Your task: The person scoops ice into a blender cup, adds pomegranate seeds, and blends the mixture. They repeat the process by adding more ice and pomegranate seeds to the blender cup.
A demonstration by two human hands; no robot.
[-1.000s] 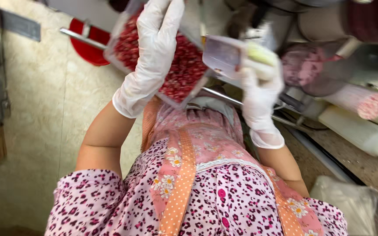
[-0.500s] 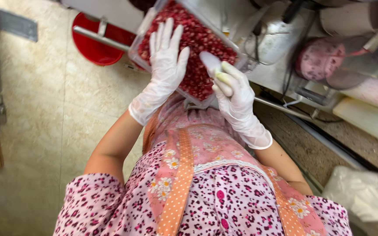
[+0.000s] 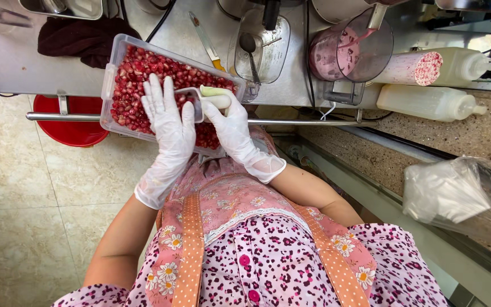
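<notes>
A clear plastic tub (image 3: 111,77) filled with red pomegranate seeds (image 3: 143,68) sits at the edge of a steel counter. My left hand (image 3: 169,122), in a white glove, lies flat with spread fingers over the seeds at the tub's near side. My right hand (image 3: 231,128), also gloved, grips the pale green handle of a small clear scoop (image 3: 191,102). The scoop's cup is dipped into the seeds beside my left fingertips.
On the counter stand a blender jug with pink liquid (image 3: 348,51), squeeze bottles (image 3: 427,102), a clear tub holding a spoon (image 3: 259,45) and a dark cloth (image 3: 86,37). A red bucket (image 3: 69,128) sits on the tiled floor under a metal rail (image 3: 63,116). Plastic bags (image 3: 447,190) lie at right.
My right hand has brought the scoop from beside the tub down into the seeds. My left hand has stayed spread over the seeds. The view has shifted down the counter.
</notes>
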